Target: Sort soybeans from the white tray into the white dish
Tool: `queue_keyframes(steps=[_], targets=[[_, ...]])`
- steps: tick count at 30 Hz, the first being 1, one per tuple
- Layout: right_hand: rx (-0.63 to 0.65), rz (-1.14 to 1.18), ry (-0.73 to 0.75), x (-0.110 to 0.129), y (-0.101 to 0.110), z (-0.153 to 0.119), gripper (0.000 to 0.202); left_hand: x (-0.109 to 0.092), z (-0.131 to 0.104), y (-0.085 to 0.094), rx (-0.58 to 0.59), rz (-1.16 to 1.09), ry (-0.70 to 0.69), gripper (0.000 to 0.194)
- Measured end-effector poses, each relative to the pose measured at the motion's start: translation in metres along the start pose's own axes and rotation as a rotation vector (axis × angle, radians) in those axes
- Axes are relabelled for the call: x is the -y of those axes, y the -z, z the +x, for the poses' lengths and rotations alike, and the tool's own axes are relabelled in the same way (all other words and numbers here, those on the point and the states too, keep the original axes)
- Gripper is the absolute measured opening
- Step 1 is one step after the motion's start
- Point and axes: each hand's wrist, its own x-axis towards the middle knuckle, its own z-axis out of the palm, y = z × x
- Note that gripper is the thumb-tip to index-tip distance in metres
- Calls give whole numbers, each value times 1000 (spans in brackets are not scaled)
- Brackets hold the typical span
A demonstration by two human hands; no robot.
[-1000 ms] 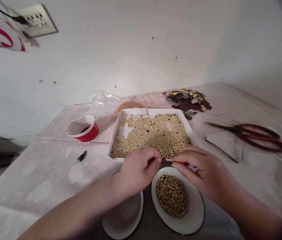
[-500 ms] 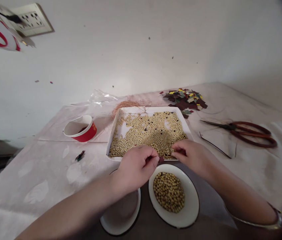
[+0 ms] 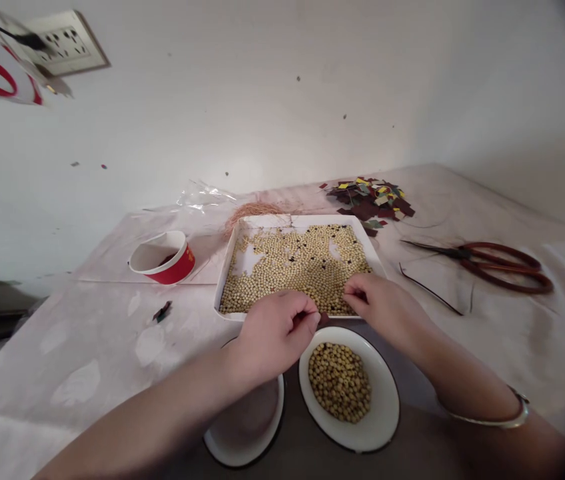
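Observation:
My left hand is closed in a pinch at the front edge of the white tray. A small dark red piece sticks out from its fingertips. My right hand pinches thumb and finger together over the tray's front right part; whatever is between them is too small to make out. Pale yellow-green beads, with a few dark ones among them, cover most of the tray. Below the hands stands a white bowl with larger tan beads. My left forearm partly hides a second white bowl.
Scissors and a thin dark curved strip lie at the right. Behind the tray are a heap of coloured scraps, a bundle of copper-coloured strands and clear plastic. A red paper cup stands left, near dark scraps.
My right hand has lifted slightly, and its thumb and finger have come together from being apart. My left hand stays nearly still with the dark red piece.

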Motion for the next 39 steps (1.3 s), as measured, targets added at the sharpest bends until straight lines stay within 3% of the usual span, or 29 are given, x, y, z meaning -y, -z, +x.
queue_keyframes(steps=[4, 8, 12, 18, 25, 33, 39], targets=[[-103, 162, 3, -1, -1, -3, 10, 0, 0, 0, 3, -1, -4, 15], [-285, 330, -30, 11, 5, -11, 7, 1, 1, 1, 1, -7, -9, 15], [-410, 313, 120, 34, 9, -27, 4, 3, 1, 0, 5, -35, -25, 16], [-230, 342, 376, 48, -1, -36, 10, 5, 1, -1, 12, -131, -56, 15], [-169, 410, 290, 48, 2, -30, 7, 6, 2, 2, 48, -248, -61, 18], [-106, 434, 329, 46, 3, -33, 17, 5, 2, 2, 32, -258, -49, 23], [-140, 456, 264, 45, 1, -33, 23, 4, 2, 4, 31, -257, -72, 17]])
